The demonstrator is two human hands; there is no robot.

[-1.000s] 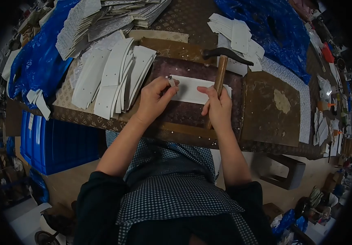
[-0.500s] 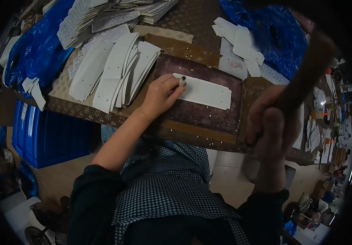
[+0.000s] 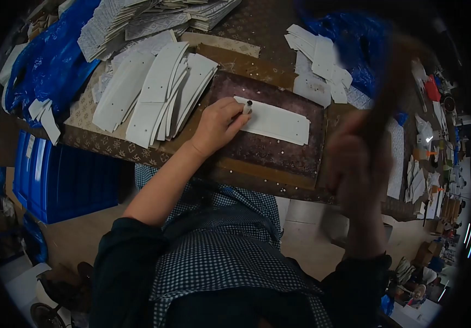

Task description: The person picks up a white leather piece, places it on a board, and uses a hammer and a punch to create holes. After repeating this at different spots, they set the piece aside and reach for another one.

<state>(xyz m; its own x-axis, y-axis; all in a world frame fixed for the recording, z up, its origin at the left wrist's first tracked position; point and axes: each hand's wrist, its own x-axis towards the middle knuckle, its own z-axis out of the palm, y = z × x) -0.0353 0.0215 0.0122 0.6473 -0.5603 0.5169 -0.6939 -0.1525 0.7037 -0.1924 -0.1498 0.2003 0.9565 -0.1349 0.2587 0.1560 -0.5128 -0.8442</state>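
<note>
Left hand pinches a small punch upright at the white strip's 9 o'clock end; right hand fists a blurred hammer handle. The strip looks light, stiffish.

Dim fisheye view, motion-blurred right side

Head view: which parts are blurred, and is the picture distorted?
Head view: the right hand and hammer handle are smeared by motion blur; the left hand and white strip stay sharp; fisheye distortion bends the table edge, and the corners are black.
</note>
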